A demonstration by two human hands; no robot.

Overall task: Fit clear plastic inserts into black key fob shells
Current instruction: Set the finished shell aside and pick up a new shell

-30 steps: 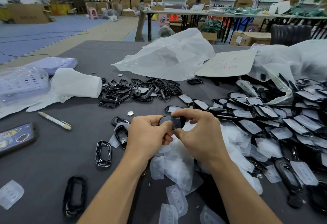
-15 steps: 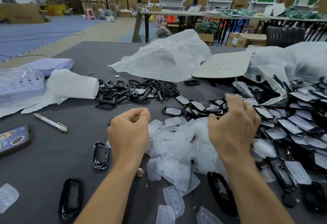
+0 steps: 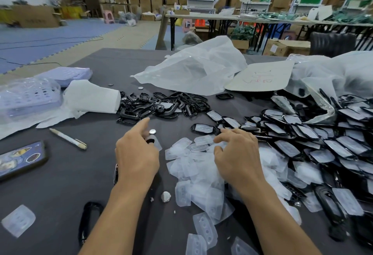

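Note:
My left hand (image 3: 137,154) lies low over the grey table (image 3: 60,190), index finger stretched forward toward the heap of empty black key fob shells (image 3: 161,105). A small black shell with a clear piece (image 3: 153,141) shows just beneath its fingers; whether they hold it is hidden. My right hand (image 3: 236,158) hovers over the pile of clear plastic inserts (image 3: 191,166), bent fingertips touching the top ones, nothing gripped. Fitted shells (image 3: 312,133) are stacked at the right.
Two coin cells (image 3: 152,131) (image 3: 166,196) lie near my left hand. A pen (image 3: 68,138), a phone (image 3: 20,160), white paper (image 3: 90,97) and purple trays (image 3: 28,97) are at left. A plastic bag (image 3: 191,69) and cardboard (image 3: 260,77) sit behind. A loose shell (image 3: 88,220) lies near.
Both hands held one shell together a second ago. They parted, the right swung to the fitted stack and came back empty onto the inserts; the left reached forward.

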